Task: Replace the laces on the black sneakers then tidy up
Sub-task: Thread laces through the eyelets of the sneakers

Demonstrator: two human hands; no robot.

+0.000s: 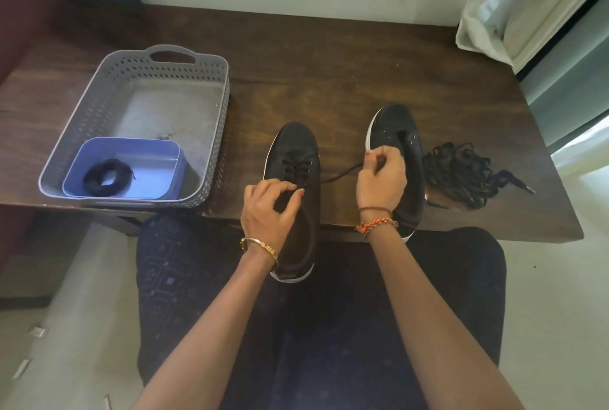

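Here the left hand (268, 208) pinches the lace at the left sneaker (293, 178) eyelets on the table's (329, 56) near edge, steadying it, while the right hand (382, 178) grips the lace end (342, 172), pulling slack rightward.

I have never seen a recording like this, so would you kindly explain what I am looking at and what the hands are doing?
There is no machine here: a seated person wears a camera on the head, looking down at their own two bare hands and a dark wooden table.

Two black sneakers stand on it. The left sneaker is partly laced; the left hand pinches at its lacing, and the right hand pinches the free end of that lace. The right sneaker has bare eyelets.

A loose pile of black laces lies to the right. On the left, a grey basket holds a blue tub with a coiled black lace inside.
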